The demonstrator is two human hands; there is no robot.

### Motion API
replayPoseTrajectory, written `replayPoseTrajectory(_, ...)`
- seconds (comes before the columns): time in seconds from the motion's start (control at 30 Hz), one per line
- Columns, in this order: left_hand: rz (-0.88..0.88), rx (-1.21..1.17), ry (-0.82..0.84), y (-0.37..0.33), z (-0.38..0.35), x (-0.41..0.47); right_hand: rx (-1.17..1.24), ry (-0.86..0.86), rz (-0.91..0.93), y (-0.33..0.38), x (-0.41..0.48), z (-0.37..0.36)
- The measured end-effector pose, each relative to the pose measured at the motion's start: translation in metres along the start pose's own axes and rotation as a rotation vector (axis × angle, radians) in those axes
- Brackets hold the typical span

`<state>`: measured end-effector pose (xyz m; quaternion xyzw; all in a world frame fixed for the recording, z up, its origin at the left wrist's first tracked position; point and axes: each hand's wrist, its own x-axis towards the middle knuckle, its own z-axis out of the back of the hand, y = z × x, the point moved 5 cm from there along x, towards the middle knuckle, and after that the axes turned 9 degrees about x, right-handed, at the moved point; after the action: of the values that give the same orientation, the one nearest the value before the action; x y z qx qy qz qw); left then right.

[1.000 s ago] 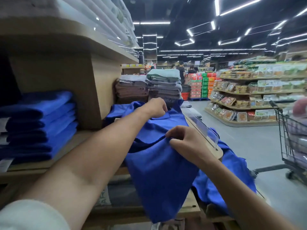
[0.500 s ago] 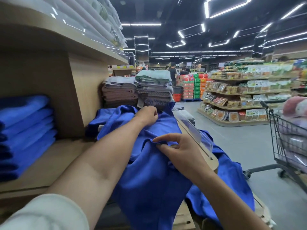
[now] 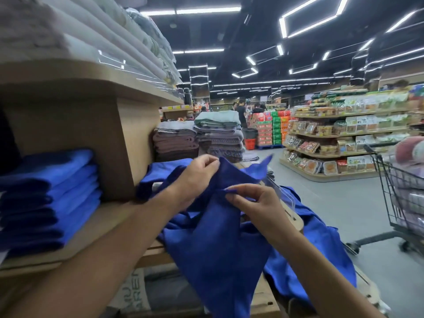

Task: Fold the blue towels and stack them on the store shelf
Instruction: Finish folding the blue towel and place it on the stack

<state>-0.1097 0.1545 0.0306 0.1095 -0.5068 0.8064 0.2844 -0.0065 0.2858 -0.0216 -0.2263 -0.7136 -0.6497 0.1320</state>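
The right hand point(image 3: 254, 203) pinched a fold of the loose blue towel point(image 3: 218, 249) between thumb and fingertips. Just beyond it, the left hand point(image 3: 197, 177) pinched the towel's upper edge, so the cloth hung from both over the front of the wooden shelf point(image 3: 98, 228). On that shelf, to the left, lay a stack of folded blue towels point(image 3: 50, 198). Farther back stood grey and brown towel piles point(image 3: 197, 138), a shopping cart point(image 3: 399, 198) at right, and grocery shelves point(image 3: 344, 134).
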Motion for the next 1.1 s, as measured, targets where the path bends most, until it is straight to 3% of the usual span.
replayPoseTrajectory(0.13, 0.046, -0.084, 0.046, 0.013, -0.012, -0.051, 0.116, 0.016, -0.063, -0.001, -0.003, 0.000)
replayPoseTrajectory(0.3, 0.101, -0.292, 0.089, 0.019, -0.013, -0.066, -0.088, 0.033, 0.016, -0.002, -0.002, 0.000)
replayPoseTrajectory(0.73, -0.011, -0.239, 0.227, 0.015, -0.014, -0.076, -0.141, -0.112, 0.080, -0.002, -0.003, 0.009)
replayPoseTrajectory(1.1, 0.002, -0.264, 0.143, 0.021, -0.013, -0.073, -0.120, 0.002, -0.002, -0.008, 0.002, 0.005)
